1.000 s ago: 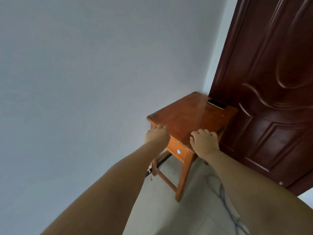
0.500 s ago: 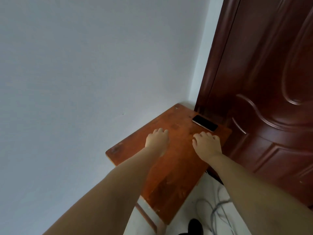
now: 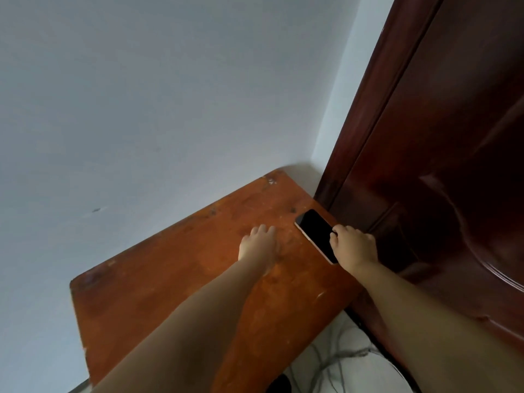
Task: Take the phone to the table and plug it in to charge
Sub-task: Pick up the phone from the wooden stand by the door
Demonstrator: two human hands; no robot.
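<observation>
A black phone [image 3: 314, 231] with a pale edge lies flat, screen up and dark, at the far right of a worn orange-brown wooden table [image 3: 170, 279], close to the door. My right hand [image 3: 354, 245] rests on the phone's near end, its fingers curled over the right edge and the thumb on the screen side. My left hand [image 3: 259, 245] hovers over the middle of the tabletop, to the left of the phone, fingers loosely apart and holding nothing. No charger plug is in sight.
A dark red carved wooden door [image 3: 439, 165] stands right beside the table's right edge. A pale grey wall [image 3: 141, 109] runs along the table's left and back. Loose grey cables [image 3: 334, 361] lie on the light floor under the near right corner.
I have come closer to the table, which now fills the lower view. My right hand has moved forward and right onto the phone. My left hand has stayed over the tabletop.
</observation>
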